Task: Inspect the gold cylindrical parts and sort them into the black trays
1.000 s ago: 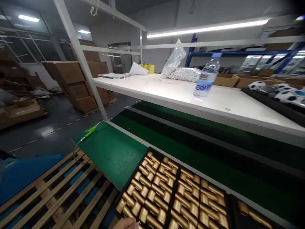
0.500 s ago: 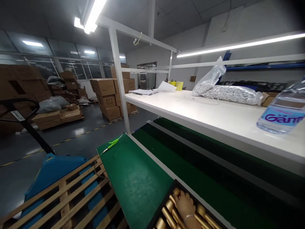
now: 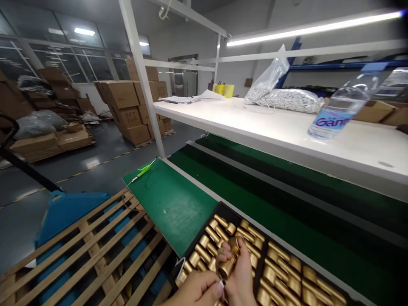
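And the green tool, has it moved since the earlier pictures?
No, the green tool lies along the same end of the green board; only the view shifted.

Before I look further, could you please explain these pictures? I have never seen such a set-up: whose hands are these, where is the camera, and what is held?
There is no robot, only a person working bare-handed. Every picture comes from one camera worn on that person's head, looking forward and down. Near the bottom, the right hand grips a gold-coloured, rounded metal piece. The left hand pinches a small white object close to it, too small to identify. Around and below them, a black tray holds many gold-coloured cylindrical metal parts. Next to it is a flat green surface.
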The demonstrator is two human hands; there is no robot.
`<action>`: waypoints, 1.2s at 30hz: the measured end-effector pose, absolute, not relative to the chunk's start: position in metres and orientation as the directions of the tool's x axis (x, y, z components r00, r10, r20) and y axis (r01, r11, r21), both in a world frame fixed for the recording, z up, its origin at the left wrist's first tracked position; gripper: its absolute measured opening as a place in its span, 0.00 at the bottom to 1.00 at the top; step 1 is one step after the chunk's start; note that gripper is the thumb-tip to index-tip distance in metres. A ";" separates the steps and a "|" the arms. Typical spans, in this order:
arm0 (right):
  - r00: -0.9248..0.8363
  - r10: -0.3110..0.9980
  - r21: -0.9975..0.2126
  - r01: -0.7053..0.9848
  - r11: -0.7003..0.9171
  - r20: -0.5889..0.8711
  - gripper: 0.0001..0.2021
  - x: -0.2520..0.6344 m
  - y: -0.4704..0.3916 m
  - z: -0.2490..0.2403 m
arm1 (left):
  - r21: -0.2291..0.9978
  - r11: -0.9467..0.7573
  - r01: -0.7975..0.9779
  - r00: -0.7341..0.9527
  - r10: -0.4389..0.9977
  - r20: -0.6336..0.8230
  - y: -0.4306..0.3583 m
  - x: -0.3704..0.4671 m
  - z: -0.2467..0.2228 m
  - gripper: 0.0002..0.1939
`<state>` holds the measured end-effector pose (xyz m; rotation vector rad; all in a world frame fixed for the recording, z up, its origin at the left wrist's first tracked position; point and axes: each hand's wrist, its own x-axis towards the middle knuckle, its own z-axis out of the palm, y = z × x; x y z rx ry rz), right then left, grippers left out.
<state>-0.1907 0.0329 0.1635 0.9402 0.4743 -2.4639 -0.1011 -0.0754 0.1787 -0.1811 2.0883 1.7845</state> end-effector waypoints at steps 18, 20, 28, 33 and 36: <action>-0.809 0.099 -0.460 0.224 -0.859 -0.579 0.21 -0.134 0.080 0.170 | 0.936 0.193 -0.295 -0.925 0.188 -0.331 -0.019 -0.086 0.164 0.27; -0.828 0.102 -0.494 0.227 -0.839 -0.552 0.21 -0.130 0.082 0.170 | 0.944 0.197 -0.265 -0.928 0.215 -0.305 -0.016 -0.085 0.161 0.29; -0.859 0.024 -0.531 0.294 -0.795 -0.511 0.24 -0.124 0.096 0.178 | 0.961 0.204 -0.187 -0.928 0.284 -0.241 -0.009 -0.080 0.163 0.33; -0.846 0.059 -0.536 0.280 -0.797 -0.530 0.24 -0.126 0.104 0.171 | 0.959 0.186 -0.214 -0.908 0.324 -0.265 0.001 -0.083 0.155 0.32; -0.778 0.063 -0.441 0.284 -0.852 -0.625 0.22 -0.139 0.113 0.147 | 0.951 0.129 -0.281 -0.908 0.284 -0.307 0.016 -0.093 0.137 0.32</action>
